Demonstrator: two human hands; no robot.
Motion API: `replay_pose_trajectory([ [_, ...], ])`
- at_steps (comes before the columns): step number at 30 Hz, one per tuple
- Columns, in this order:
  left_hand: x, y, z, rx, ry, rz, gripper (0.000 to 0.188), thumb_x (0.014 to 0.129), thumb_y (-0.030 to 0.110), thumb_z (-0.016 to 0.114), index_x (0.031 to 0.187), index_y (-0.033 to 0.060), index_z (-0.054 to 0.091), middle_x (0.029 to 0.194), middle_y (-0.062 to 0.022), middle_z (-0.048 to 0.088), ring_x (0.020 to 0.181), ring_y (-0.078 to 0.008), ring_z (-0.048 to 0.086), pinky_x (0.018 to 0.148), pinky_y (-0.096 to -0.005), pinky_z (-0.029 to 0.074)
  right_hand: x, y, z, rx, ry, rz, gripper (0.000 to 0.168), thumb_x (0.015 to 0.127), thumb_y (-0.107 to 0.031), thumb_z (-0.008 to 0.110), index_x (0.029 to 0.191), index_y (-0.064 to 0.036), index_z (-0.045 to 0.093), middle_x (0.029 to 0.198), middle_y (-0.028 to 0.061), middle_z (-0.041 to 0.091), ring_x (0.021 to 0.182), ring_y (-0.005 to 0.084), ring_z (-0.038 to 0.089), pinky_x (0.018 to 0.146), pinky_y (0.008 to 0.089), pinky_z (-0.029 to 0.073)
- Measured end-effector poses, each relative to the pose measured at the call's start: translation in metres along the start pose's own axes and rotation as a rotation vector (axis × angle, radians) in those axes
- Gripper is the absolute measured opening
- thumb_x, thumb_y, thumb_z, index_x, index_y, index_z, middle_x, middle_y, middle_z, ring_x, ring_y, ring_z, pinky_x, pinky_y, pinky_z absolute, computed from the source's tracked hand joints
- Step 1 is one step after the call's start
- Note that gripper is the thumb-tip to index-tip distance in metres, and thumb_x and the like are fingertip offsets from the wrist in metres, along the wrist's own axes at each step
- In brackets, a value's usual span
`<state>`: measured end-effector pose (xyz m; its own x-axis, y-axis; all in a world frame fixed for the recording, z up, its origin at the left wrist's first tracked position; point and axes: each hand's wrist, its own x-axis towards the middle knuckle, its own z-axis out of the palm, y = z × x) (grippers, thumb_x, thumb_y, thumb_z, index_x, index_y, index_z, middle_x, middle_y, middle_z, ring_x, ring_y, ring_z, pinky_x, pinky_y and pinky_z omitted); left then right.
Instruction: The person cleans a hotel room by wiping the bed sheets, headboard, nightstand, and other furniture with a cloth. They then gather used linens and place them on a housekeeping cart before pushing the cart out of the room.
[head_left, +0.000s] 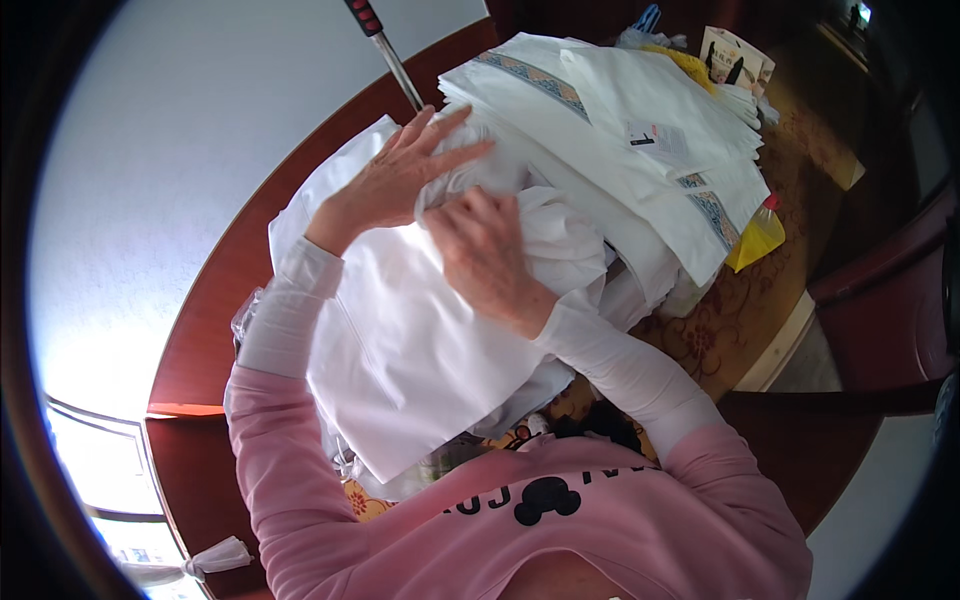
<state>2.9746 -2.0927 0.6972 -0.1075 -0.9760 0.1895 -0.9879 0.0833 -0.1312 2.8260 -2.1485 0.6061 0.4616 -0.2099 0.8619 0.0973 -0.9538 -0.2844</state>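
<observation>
A large white cloth (405, 337) is spread and partly bunched in front of me. My left hand (390, 176) lies palm down on its far side, fingers spread, gripping nothing. To the right of it, my right hand (484, 259) is curled, slightly blurred, with a fold of the white cloth at its fingers. Loose white folds (559, 232) bunch up beside that hand. Beyond both hands rises a stack of folded white linens (517, 112) with blue-and-tan patterned bands. On its top lies a small printed card (656, 140).
A metal rod with a black-and-red grip (394, 64) leans behind the cloth, by a curved reddish-brown wooden panel (225, 262). At right are a yellow container with a red cap (757, 236), a paper bag (739, 60) and a dark red chair (885, 300). Floral gold-brown fabric (694, 337) shows underneath.
</observation>
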Motion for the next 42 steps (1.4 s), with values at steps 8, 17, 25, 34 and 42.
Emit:
replay_pose_trajectory([
  [8,-0.057,-0.025,-0.016,-0.283,0.011,-0.114,0.027,0.071,0.008,0.073,0.096,0.0021,0.068,0.114,-0.0127,0.065,0.118,-0.0327,0.058,0.093,-0.0389,0.050,-0.006,-0.018,-0.074,0.042,-0.009,-0.146,0.028,0.078,-0.017,0.066,0.105,-0.010,0.069,0.130,0.0110,0.059,0.123,0.0298,0.052,0.101,0.0590,0.027],
  [17,-0.148,-0.037,0.041,-1.036,0.323,-0.542,0.039,0.075,0.010,0.075,0.113,0.0021,0.065,0.125,-0.0149,0.060,0.123,-0.0280,0.054,0.103,-0.0375,0.044,-0.033,-0.015,-0.068,0.193,-0.358,-0.062,0.078,0.072,-0.038,0.076,0.135,0.000,0.049,0.137,0.0248,0.044,0.124,0.0439,0.045,0.094,0.0529,0.039],
  [25,-0.195,0.004,0.057,-1.025,0.491,-0.771,0.045,0.075,0.010,0.074,0.118,0.0030,0.062,0.126,-0.0155,0.059,0.124,-0.0292,0.053,0.104,-0.0384,0.043,-0.041,-0.011,-0.063,0.137,-0.380,-0.107,0.072,0.081,-0.044,0.067,0.135,0.001,0.050,0.140,0.0275,0.040,0.127,0.0488,0.041,0.101,0.0577,0.036],
  [34,-0.192,0.021,0.043,-0.934,0.507,-0.854,0.052,0.075,0.010,0.074,0.124,0.0041,0.058,0.127,-0.0161,0.057,0.125,-0.0305,0.051,0.105,-0.0394,0.041,-0.048,-0.002,-0.065,0.151,-0.407,-0.104,0.075,0.082,-0.051,0.064,0.138,-0.003,0.049,0.143,0.0262,0.038,0.130,0.0488,0.037,0.101,0.0588,0.034],
  [42,-0.103,0.008,0.008,-0.569,0.336,-0.648,0.058,0.075,0.010,0.074,0.129,0.0050,0.054,0.129,-0.0166,0.056,0.125,-0.0317,0.050,0.106,-0.0403,0.040,-0.056,0.013,-0.065,0.265,-0.489,-0.020,0.086,0.079,-0.058,0.064,0.142,-0.002,0.042,0.141,0.0272,0.036,0.128,0.0489,0.038,0.096,0.0578,0.036],
])
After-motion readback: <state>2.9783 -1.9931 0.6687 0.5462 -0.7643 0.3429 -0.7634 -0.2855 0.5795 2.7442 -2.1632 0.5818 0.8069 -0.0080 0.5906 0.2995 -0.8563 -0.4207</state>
